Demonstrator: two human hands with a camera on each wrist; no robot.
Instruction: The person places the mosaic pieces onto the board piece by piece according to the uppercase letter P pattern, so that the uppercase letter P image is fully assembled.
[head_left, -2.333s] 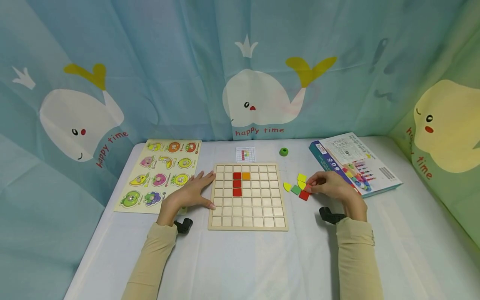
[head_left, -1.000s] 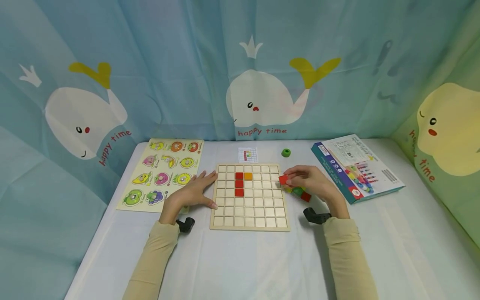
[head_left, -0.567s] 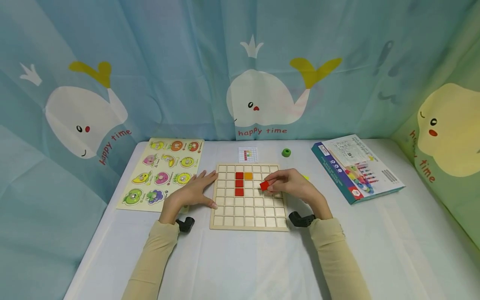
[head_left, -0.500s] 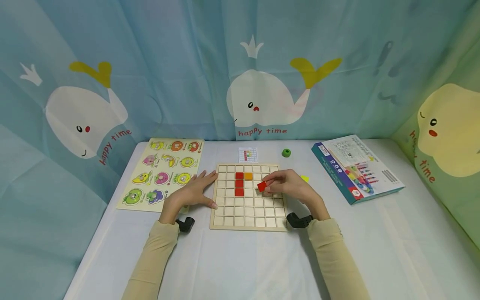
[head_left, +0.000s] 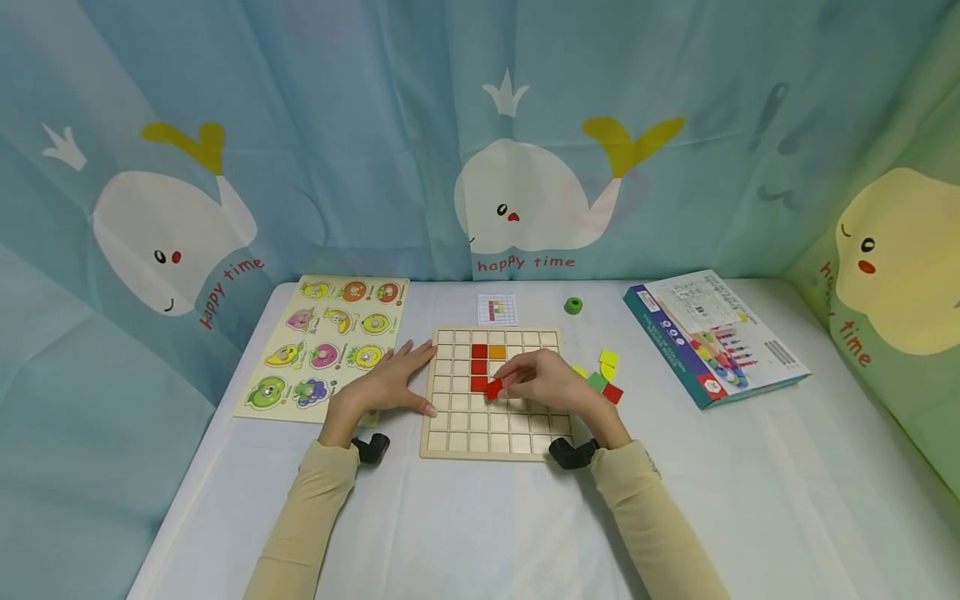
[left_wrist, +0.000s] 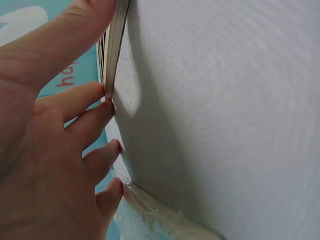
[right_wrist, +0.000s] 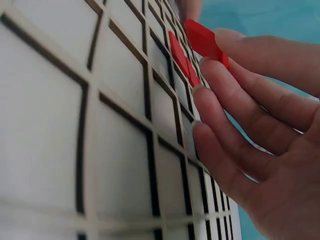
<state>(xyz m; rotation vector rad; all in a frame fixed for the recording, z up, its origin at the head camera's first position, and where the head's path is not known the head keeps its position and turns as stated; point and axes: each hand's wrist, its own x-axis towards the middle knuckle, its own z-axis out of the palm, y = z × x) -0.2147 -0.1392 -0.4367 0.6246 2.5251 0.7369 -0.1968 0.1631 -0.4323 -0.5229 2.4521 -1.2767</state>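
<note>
A wooden grid board (head_left: pixel 525 437) lies in the middle of the table, with three red tiles (head_left: pixel 478 367) in a column and an orange tile (head_left: pixel 497 352) beside the top one. My right hand (head_left: pixel 542 382) hovers over the board and pinches a red square tile (head_left: pixel 494 388) (right_wrist: pixel 205 41), tilted, just right of the lowest red tile. My left hand (head_left: pixel 384 385) rests flat on the table with straight fingers against the board's left edge (left_wrist: pixel 111 55).
Loose yellow, green and red tiles (head_left: pixel 603 377) lie right of the board. A pattern card (head_left: pixel 496 310) and a green ring (head_left: pixel 573 306) sit behind it. A fruit puzzle board (head_left: pixel 324 346) lies at the left, a blue box (head_left: pixel 708 332) at the right.
My right hand took a red tile from the loose pile and carried it left across the board to beside the red column. The left hand stayed put.
</note>
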